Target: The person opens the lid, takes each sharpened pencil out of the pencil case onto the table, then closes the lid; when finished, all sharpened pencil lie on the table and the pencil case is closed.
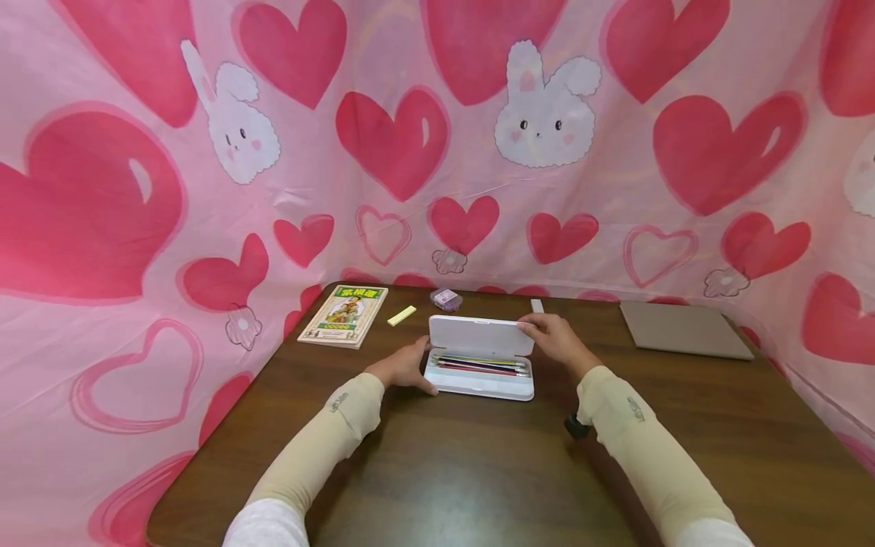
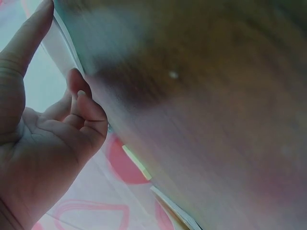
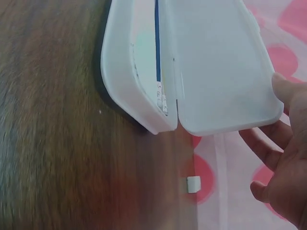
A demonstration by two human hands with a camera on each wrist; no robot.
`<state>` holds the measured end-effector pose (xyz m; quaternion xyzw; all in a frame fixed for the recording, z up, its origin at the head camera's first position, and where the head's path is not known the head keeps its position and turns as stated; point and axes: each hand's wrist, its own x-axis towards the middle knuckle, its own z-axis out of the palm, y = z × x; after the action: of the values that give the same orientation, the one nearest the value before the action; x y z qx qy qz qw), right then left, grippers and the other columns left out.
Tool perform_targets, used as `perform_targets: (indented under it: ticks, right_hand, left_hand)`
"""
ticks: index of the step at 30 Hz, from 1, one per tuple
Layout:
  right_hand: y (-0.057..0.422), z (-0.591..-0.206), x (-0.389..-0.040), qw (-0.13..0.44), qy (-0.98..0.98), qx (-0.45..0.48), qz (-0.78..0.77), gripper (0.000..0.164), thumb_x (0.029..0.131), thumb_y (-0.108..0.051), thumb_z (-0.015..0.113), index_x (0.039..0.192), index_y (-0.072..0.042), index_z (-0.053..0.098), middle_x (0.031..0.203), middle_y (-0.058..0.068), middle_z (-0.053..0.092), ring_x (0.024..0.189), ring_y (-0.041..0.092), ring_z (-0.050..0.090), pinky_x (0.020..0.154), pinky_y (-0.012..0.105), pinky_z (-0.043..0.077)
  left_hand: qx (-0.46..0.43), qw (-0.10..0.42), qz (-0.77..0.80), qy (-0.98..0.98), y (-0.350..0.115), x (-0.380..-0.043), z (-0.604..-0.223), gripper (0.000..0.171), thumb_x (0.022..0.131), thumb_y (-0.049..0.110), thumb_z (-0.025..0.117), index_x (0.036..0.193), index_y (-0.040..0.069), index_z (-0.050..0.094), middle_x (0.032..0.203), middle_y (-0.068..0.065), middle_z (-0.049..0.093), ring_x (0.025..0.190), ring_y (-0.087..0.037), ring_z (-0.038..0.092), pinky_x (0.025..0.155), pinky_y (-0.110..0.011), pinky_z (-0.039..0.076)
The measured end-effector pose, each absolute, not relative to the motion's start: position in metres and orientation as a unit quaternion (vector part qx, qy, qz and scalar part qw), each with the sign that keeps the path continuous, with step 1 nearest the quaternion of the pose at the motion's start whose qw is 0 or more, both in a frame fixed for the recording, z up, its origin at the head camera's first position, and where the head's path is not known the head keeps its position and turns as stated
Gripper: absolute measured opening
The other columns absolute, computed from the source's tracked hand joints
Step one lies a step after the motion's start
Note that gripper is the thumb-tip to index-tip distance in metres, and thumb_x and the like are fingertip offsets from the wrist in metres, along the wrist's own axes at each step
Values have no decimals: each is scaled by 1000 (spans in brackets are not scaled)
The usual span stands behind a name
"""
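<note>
White plastic pencil case, open, centre of head frame, on brown table. Long axis runs left to right; hinge on far side, raised lid facing frame bottom. Pencils lie lengthwise inside. Left hand spans left end, thumb at near corner; right hand pinches lid's upper right corner. Likely light, stiff, smooth, somewhat slippery; hinge probably weakest. Best hold: base ends, lid rim.
</note>
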<state>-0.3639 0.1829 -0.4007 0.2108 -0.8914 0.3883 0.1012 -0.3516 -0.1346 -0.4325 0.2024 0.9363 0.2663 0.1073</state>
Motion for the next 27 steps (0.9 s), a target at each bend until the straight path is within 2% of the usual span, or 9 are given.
perform_targets:
  ticks: [9, 18, 27]
  right_hand:
    - [178, -406, -374, 124, -884, 184, 412, 25, 91, -19, 58, 105, 1, 66, 99, 18, 67, 84, 25, 56, 78, 39, 47]
    - [178, -412, -383, 122, -882, 181, 419, 26, 92, -20, 58, 105, 1, 66, 98, 18, 67, 84, 23, 54, 77, 35, 46]
    - [177, -412, -391, 90, -875, 158, 448, 31, 93, -23, 56, 109, 2, 63, 105, 21, 64, 91, 29, 55, 86, 44, 47]
  left_hand:
    - [215, 96, 281, 930, -135, -350, -432, 99, 60, 29, 87, 132, 4, 24, 139, -16, 45, 126, -26, 43, 108, -39, 31]
    - [238, 117, 260, 928, -137, -351, -431, 97, 61, 31, 87, 137, 17, 28, 136, -13, 46, 123, -26, 45, 106, -42, 33]
    - [250, 115, 239, 931, -136, -358, -430, 99, 58, 33, 88, 137, 6, 34, 133, -13, 41, 122, -23, 40, 109, -38, 29]
